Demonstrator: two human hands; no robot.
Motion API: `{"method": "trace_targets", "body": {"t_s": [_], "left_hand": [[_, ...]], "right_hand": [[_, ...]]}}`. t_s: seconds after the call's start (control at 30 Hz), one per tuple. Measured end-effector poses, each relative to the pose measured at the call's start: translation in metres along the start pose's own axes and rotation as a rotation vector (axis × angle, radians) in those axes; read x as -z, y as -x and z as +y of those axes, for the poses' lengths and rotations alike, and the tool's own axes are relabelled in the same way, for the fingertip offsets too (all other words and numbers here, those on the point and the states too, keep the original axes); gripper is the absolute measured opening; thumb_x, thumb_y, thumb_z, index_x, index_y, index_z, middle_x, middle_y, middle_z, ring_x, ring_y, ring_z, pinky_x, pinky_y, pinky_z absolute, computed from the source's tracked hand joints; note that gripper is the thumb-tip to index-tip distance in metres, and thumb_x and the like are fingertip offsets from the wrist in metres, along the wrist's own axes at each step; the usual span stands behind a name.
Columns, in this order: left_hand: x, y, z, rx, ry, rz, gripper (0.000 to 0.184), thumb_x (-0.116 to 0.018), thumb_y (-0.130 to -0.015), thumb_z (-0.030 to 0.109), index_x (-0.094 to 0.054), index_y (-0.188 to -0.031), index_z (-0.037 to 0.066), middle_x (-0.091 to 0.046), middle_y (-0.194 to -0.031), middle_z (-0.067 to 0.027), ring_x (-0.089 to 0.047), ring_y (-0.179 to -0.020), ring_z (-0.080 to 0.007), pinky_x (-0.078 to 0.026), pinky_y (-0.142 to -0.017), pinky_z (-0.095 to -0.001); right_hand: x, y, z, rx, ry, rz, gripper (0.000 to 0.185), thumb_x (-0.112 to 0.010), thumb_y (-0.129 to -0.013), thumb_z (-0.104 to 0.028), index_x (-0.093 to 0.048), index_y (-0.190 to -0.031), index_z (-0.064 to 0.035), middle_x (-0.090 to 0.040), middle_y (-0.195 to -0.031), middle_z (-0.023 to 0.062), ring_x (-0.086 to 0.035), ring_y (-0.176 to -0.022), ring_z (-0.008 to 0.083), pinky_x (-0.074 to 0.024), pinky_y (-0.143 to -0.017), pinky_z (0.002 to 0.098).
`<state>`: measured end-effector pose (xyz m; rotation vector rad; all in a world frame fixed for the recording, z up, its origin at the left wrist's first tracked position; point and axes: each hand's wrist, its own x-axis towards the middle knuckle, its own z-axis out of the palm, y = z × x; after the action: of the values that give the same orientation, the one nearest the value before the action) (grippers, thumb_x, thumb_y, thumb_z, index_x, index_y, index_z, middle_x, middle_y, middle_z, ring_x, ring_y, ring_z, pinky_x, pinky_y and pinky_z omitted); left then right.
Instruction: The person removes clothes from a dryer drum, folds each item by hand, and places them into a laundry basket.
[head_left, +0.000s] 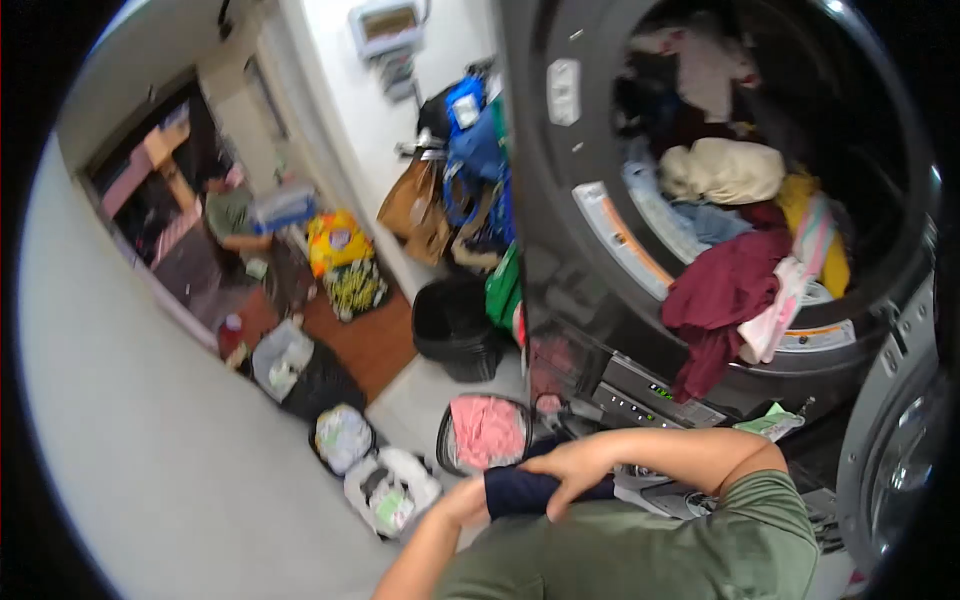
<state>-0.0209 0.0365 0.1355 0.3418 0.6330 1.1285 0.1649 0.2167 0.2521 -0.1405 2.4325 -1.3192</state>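
A dark navy cloth [520,492] is held in front of the green shirt. My left hand [463,502] is closed on its left end. From the right, my right hand [575,466] grips the top of the same cloth, thumb and fingers spread around it. Just beyond the hands, a black basket [443,440] holds a pink cloth [487,430]. The dark front-loading machine [545,200] has its door [900,440] open. Maroon cloth [725,285] hangs over the drum's lip, beside pink-and-white cloth [775,310]; cream cloth [725,170] lies inside.
Lined bins [345,438] and a white bag [392,490] stand left of the basket. Behind are a black bin [455,325], hanging bags [415,210] and a yellow bag [340,240]. A figure in green [230,212] shows at far left, blurred.
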Motion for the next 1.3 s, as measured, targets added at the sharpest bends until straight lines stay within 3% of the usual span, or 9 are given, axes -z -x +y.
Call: {"method": "trace_targets", "body": {"t_s": [0.07,0.27,0.4,0.57,0.8,1.0,1.07,1.13,1.3], "left_hand": [[0.022,0.007,0.02,-0.018,-0.317,0.317,0.027,-0.051,-0.098,0.019,-0.064,-0.107,-0.003,-0.067,-0.115,-0.0171,-0.065,-0.107,-0.0239,-0.051,-0.094,-0.0359],[0.072,0.09,0.011,-0.667,0.064,0.845,0.024,-0.051,-0.1,0.022,-0.061,-0.107,0.001,-0.068,-0.102,-0.0142,-0.067,-0.092,-0.0235,-0.055,-0.083,-0.0376],[0.128,0.126,-0.087,-0.282,-0.085,1.312,0.024,-0.053,-0.099,0.023,-0.06,-0.113,0.004,-0.066,-0.104,-0.0094,-0.064,-0.085,-0.0179,-0.051,-0.078,-0.0298],[0.119,0.129,-0.182,-0.086,0.077,1.299,0.024,-0.052,-0.098,0.022,-0.06,-0.112,0.004,-0.065,-0.102,-0.0086,-0.064,-0.083,-0.0181,-0.051,-0.077,-0.0297],[0.123,0.112,-0.252,0.094,-0.072,1.279,0.03,-0.056,-0.096,0.018,-0.059,-0.118,-0.002,-0.066,-0.102,-0.012,-0.066,-0.086,-0.0199,-0.053,-0.077,-0.0305],[0.14,0.116,-0.284,0.223,-0.245,1.363,0.031,-0.058,-0.094,0.022,-0.062,-0.115,0.0,-0.069,-0.099,-0.0137,-0.069,-0.083,-0.0202,-0.053,-0.076,-0.0323],[0.157,0.123,-0.305,0.222,-0.342,1.384,0.033,-0.06,-0.092,0.025,-0.062,-0.114,0.001,-0.069,-0.098,-0.0139,-0.07,-0.083,-0.0209,-0.053,-0.077,-0.0338],[0.161,0.123,-0.306,0.235,-0.462,1.336,0.034,-0.061,-0.09,0.028,-0.063,-0.113,0.003,-0.07,-0.095,-0.0134,-0.07,-0.082,-0.0214,-0.052,-0.075,-0.035],[0.163,0.092,-0.235,0.215,-0.794,1.082,0.034,-0.059,-0.093,0.027,-0.061,-0.118,0.005,-0.069,-0.098,-0.0145,-0.068,-0.085,-0.024,-0.052,-0.073,-0.0359]], "right_hand": [[-0.009,-0.034,0.037,-0.246,0.09,-0.163,0.063,-0.075,-0.079,-0.04,-0.058,-0.122,0.0029,-0.063,-0.117,0.024,-0.062,-0.108,0.0364,-0.0481,-0.092,0.0418],[0.039,-0.083,0.087,-0.309,0.158,0.26,0.034,-0.075,-0.078,-0.024,-0.068,-0.104,-0.0034,-0.068,-0.095,0.0235,-0.066,-0.095,0.0358,-0.0511,-0.081,0.0427],[0.062,-0.113,0.092,-0.279,0.268,0.411,0.024,-0.072,-0.08,-0.021,-0.069,-0.1,-0.008,-0.067,-0.087,0.0227,-0.065,-0.086,0.0392,-0.0515,-0.075,0.047],[0.0,-0.15,0.15,-0.284,0.431,0.456,0.03,-0.068,-0.079,-0.014,-0.069,-0.109,-0.0117,-0.069,-0.082,0.0191,-0.068,-0.076,0.0369,-0.0547,-0.07,0.0474],[-0.141,-0.243,0.293,-0.335,0.202,0.579,0.041,-0.062,-0.08,-0.01,-0.065,-0.121,-0.0133,-0.068,-0.113,0.0153,-0.067,-0.095,0.0347,-0.0545,-0.082,0.0448],[-0.093,-0.341,0.398,-0.548,0.549,0.937,0.033,-0.066,-0.087,-0.023,-0.064,-0.112,-0.0009,-0.068,-0.105,0.0209,-0.067,-0.096,0.0353,-0.0536,-0.084,0.0451],[-0.051,-0.35,0.425,-0.903,0.378,0.719,0.036,-0.067,-0.086,-0.024,-0.065,-0.118,-0.0092,-0.066,-0.107,0.0232,-0.065,-0.099,0.0367,-0.0512,-0.087,0.0456],[0.018,-0.32,0.357,-0.723,0.003,0.455,0.037,-0.068,-0.086,-0.029,-0.066,-0.117,-0.009,-0.066,-0.108,0.0221,-0.065,-0.099,0.0372,-0.0509,-0.087,0.0455],[0.097,-0.137,0.139,0.082,0.391,0.896,0.019,-0.066,-0.083,-0.014,-0.07,-0.101,-0.0078,-0.069,-0.101,0.0155,-0.067,-0.094,0.0326,-0.054,-0.081,0.0406]]}}
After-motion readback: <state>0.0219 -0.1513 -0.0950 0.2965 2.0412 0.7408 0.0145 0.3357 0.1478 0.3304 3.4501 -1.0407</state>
